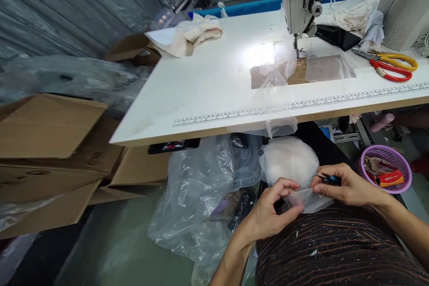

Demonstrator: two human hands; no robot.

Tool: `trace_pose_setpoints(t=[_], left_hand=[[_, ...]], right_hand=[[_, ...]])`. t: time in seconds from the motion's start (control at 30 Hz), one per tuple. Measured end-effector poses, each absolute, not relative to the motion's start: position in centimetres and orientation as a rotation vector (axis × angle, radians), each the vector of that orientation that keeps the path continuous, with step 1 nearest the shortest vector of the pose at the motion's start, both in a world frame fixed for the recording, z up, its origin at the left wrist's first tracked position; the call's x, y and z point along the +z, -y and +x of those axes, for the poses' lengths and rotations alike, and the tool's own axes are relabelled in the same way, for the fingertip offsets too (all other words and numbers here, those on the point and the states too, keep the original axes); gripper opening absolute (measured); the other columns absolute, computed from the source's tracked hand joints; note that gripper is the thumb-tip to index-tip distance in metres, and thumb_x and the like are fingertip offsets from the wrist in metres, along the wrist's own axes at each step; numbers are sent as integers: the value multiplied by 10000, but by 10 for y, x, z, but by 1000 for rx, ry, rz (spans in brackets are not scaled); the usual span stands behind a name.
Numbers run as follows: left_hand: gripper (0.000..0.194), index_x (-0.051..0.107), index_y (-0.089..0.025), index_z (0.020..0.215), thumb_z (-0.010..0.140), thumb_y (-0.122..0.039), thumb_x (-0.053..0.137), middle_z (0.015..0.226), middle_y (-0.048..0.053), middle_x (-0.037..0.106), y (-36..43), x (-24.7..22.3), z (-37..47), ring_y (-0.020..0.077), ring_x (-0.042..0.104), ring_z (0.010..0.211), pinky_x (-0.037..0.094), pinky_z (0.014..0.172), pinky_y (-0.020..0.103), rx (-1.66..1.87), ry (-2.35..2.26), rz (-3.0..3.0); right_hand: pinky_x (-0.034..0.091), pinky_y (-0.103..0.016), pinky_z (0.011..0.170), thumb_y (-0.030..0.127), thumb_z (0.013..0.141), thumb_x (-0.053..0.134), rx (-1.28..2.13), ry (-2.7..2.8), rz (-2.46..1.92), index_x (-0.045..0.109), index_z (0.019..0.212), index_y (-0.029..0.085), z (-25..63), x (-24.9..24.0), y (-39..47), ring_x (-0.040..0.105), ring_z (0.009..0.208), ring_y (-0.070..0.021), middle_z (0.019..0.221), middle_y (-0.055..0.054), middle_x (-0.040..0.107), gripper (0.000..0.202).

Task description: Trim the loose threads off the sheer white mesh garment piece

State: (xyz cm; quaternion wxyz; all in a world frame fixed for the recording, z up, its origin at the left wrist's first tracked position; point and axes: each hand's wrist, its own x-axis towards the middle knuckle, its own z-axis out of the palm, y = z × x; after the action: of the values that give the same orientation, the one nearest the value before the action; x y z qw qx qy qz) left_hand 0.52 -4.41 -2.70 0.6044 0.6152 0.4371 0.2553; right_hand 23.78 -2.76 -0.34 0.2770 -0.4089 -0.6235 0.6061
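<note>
My left hand pinches the edge of a sheer white fabric piece above my lap. Closed around small black thread snips, my right hand has its fingertips on the same fabric. The snips' tip points left, and most of their body is hidden in the palm. Just beyond the hands lies a rounded, padded white piece covered in sheer mesh. A sheer strip hangs over the table edge above it.
The sewing machine stands on a white table with a printed ruler along its front. Red and yellow scissors lie at the right. Cardboard boxes, clear plastic bags and a purple basket surround my seat.
</note>
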Motion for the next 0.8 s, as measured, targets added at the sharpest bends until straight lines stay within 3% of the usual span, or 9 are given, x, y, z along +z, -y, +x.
trace_pose_setpoints(t=[0.1, 0.27, 0.37, 0.5, 0.57, 0.67, 0.73, 0.8], left_hand=[[475, 594, -169, 1004, 698, -474, 791, 756, 23, 681, 25, -42, -1, 137, 641, 602, 512, 583, 250, 648, -959, 1060], [623, 608, -157, 901, 517, -581, 855, 713, -26, 624, -13, -71, 13, 93, 565, 539, 474, 445, 190, 980, -1313, 768], [647, 625, -144, 845, 490, -644, 833, 732, -7, 643, -20, -84, 22, 102, 586, 589, 509, 508, 207, 1020, -1342, 746], [657, 660, -125, 863, 627, -737, 700, 774, 61, 694, -11, -90, 22, 165, 662, 685, 562, 687, 305, 974, -1271, 807], [617, 674, -128, 904, 727, -717, 632, 881, 104, 716, -3, -86, 19, 199, 684, 791, 557, 783, 346, 967, -1233, 944], [419, 685, -167, 947, 828, -564, 621, 974, 98, 703, 10, -79, 18, 204, 662, 871, 534, 822, 351, 964, -1267, 1327], [319, 678, -198, 960, 787, -466, 700, 953, 67, 683, 18, -78, 21, 200, 639, 842, 526, 788, 342, 919, -1335, 1621], [349, 666, -213, 995, 730, -417, 763, 956, 59, 668, 24, -81, 25, 213, 630, 842, 521, 771, 349, 848, -1389, 1847]], right_hand=[[341, -234, 517, 604, 791, 640, 1586, 1370, -1263, 627, 746, 158, 233, -28, 13, 388, 542, -94, 595, 40, 477, 449], [309, -250, 510, 692, 698, 639, 1385, 1264, -1429, 576, 708, 167, 219, -74, -9, 363, 554, -102, 595, 47, 428, 529], [302, -249, 507, 694, 684, 654, 1369, 1235, -1428, 573, 687, 167, 224, -78, -12, 364, 555, -99, 596, 43, 437, 533], [237, -234, 445, 643, 663, 733, 1522, 1027, -1246, 559, 722, 192, 248, -43, -6, 296, 464, -72, 552, 66, 412, 487], [218, -231, 416, 597, 584, 814, 1561, 862, -1139, 515, 670, 216, 263, -17, -1, 289, 430, -68, 533, 71, 391, 492], [158, -225, 359, 520, 595, 841, 1544, 756, -982, 490, 624, 241, 282, 12, 5, 208, 368, -61, 458, 98, 255, 449], [123, -226, 333, 504, 628, 830, 1538, 738, -935, 503, 641, 254, 289, 20, 8, 149, 348, -57, 450, 111, 182, 412], [122, -232, 327, 511, 651, 812, 1529, 752, -940, 502, 652, 260, 290, 21, 10, 137, 351, -60, 462, 107, 174, 399]])
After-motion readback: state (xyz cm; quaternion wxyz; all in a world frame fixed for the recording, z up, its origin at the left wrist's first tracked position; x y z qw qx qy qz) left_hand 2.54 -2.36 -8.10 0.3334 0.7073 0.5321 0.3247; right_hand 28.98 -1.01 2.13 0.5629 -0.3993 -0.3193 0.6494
